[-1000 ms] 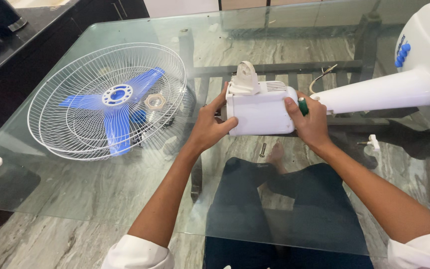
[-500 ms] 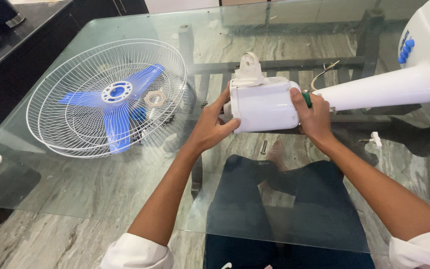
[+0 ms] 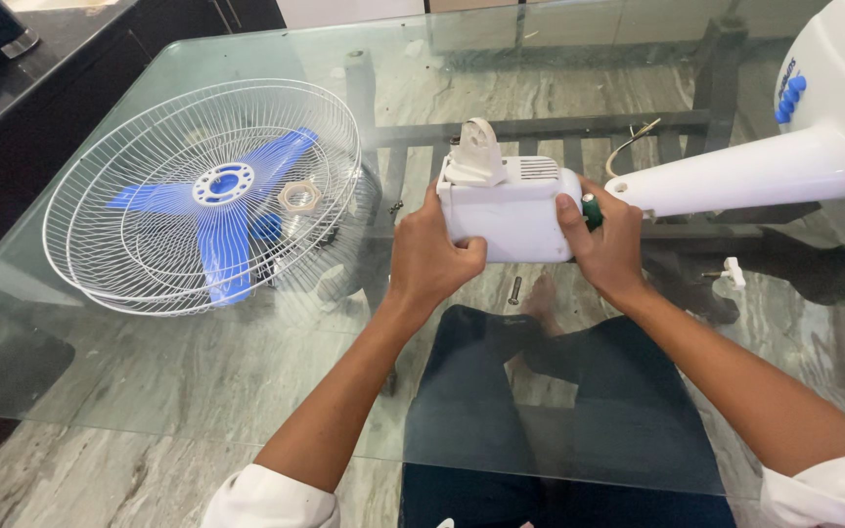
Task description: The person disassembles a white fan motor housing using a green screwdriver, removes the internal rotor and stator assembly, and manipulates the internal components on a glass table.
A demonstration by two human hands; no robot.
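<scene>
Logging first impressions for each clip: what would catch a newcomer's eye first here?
Probably the white motor housing at the centre, gripped by the left hand and the right hand above the glass table. To the left lies the round wire fan guard with blue blades inside. At the right edge, the white fan stand points towards the housing.

Left hand: our left hand (image 3: 429, 259) gripped the left end of the white motor box (image 3: 511, 207).
Right hand: our right hand (image 3: 606, 244) held its right end, by the white stand pole (image 3: 735, 178).
Table: we saw a glass table (image 3: 198, 372).
Fan parts: a wire cage (image 3: 202, 196) with blue blades (image 3: 222, 230) lay to the left.
</scene>
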